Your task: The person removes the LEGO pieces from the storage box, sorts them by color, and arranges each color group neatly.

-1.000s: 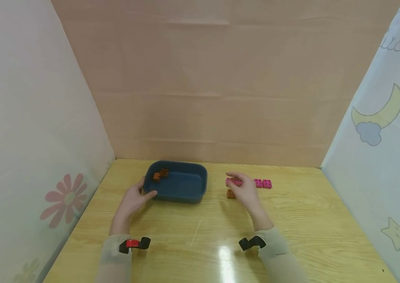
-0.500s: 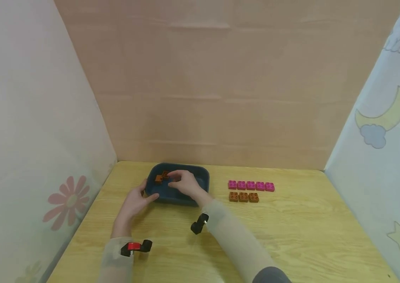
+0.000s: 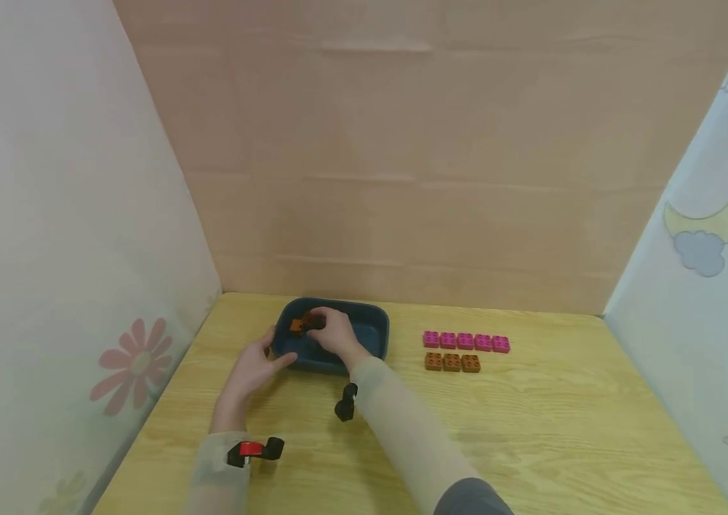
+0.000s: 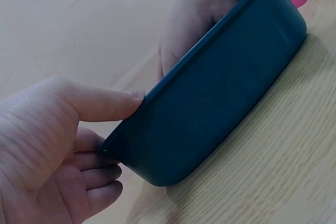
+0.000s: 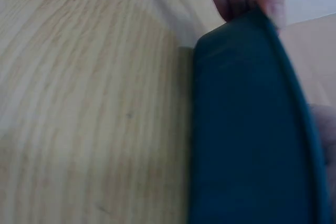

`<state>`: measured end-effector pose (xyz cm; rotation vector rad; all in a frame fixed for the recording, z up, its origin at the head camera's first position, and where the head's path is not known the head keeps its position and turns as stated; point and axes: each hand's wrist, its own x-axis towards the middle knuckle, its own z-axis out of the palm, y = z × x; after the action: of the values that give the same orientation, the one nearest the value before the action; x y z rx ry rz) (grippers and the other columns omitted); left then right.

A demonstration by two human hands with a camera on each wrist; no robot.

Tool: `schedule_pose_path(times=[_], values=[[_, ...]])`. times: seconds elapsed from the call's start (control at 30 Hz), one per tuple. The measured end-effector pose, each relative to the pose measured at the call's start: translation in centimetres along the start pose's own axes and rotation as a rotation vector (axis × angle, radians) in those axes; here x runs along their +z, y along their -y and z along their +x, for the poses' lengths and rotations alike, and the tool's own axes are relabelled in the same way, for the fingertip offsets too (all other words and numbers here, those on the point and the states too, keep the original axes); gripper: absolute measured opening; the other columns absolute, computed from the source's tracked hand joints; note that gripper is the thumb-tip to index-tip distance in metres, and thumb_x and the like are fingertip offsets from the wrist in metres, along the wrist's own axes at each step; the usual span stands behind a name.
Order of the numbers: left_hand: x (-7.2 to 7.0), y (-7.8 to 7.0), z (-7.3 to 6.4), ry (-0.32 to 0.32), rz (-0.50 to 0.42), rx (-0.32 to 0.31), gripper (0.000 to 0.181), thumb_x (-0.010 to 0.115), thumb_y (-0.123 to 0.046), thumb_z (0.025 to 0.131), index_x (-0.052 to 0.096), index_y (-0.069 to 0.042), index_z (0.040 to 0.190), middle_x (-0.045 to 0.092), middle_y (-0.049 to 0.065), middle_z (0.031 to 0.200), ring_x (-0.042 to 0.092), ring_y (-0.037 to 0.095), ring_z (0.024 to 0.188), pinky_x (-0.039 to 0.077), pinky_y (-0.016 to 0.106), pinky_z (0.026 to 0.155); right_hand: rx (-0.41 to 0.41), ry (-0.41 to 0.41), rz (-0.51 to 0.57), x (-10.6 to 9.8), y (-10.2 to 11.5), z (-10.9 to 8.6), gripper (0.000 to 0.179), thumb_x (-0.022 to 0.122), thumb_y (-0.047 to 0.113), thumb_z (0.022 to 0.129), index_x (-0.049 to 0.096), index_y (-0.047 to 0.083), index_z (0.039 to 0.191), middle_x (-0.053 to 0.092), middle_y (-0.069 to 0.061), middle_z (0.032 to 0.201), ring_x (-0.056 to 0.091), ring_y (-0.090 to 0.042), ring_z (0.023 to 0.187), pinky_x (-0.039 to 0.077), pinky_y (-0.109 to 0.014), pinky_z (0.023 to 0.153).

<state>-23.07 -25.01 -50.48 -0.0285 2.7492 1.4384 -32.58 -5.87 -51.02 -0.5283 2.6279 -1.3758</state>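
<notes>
A dark blue plastic tray (image 3: 370, 336) stands at the back left of the table. My left hand (image 3: 254, 368) holds its left end; in the left wrist view the thumb (image 4: 113, 103) lies on the rim and the fingers bend against the outside. My right hand (image 3: 336, 335) reaches over the front wall into the tray, its fingertips at the orange building bricks (image 3: 297, 325) in the left part. Whether it pinches one is hard to see, since the tray wall hides the fingertips in both wrist views.
Right of the tray, several pink building bricks (image 3: 465, 341) lie in a row. In front of them is a shorter row of three orange bricks (image 3: 452, 363). A brown paper backdrop (image 3: 390, 179) rises behind the table, with patterned white side walls.
My right hand has left the brick rows and moved left into the tray, down to the bricks there. Three orange bricks now show in the front row. My left hand stays on the tray.
</notes>
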Motion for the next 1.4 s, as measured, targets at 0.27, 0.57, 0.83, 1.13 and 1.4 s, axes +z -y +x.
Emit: schedule_pose_path(times=[0.27,0.57,0.83,1.13,1.4], values=[[0.0,-0.3,-0.1,-0.01,-0.002,-0.019,0.091,0.076,-0.028,0.103,0.02,0.007,0.166,0.024,0.029,0.171,0.035,0.052,0.151,0.036,0.059,0.122,0.004,-0.031,-0.023,0.6,-0.6,0.2,0.045,0.079,0.017,0.1,0.067,0.005,0.141,0.069,-0.013,0.137,0.065,-0.032,0.124,0.056,-0.048,0.102],[0.2,0.0,-0.2,-0.009,-0.005,0.005,0.09,0.077,-0.024,0.102,0.022,0.01,0.165,0.025,0.03,0.17,0.034,0.051,0.151,0.036,0.058,0.122,0.063,-0.063,-0.015,1.0,-0.8,0.2,0.045,0.081,0.02,0.099,0.065,0.008,0.138,0.068,-0.011,0.136,0.066,-0.029,0.122,0.058,-0.045,0.099],[0.2,0.0,-0.1,-0.013,-0.015,-0.001,0.089,0.076,-0.023,0.102,0.021,0.01,0.165,0.024,0.03,0.17,0.032,0.049,0.153,0.034,0.058,0.123,0.036,-0.01,-0.137,1.1,-0.9,0.7,0.058,0.08,0.028,0.1,0.059,0.015,0.153,0.068,-0.011,0.137,0.063,-0.029,0.127,0.054,-0.048,0.106],[0.4,0.1,0.0,-0.006,-0.013,0.027,0.089,0.077,-0.023,0.102,0.023,0.012,0.164,0.023,0.03,0.17,0.032,0.048,0.153,0.034,0.056,0.123,0.083,-0.001,-0.171,1.3,-1.5,1.0,0.051,0.081,0.033,0.099,0.067,0.014,0.144,0.067,-0.01,0.134,0.064,-0.028,0.124,0.055,-0.047,0.104],[0.2,0.1,0.0,-0.009,-0.035,0.004,0.09,0.076,-0.023,0.102,0.021,0.01,0.165,0.022,0.029,0.171,0.03,0.049,0.154,0.031,0.057,0.124,0.036,0.012,-0.147,0.9,-1.1,0.8,0.041,0.078,0.024,0.101,0.068,0.012,0.14,0.069,-0.01,0.135,0.066,-0.028,0.122,0.058,-0.046,0.098]])
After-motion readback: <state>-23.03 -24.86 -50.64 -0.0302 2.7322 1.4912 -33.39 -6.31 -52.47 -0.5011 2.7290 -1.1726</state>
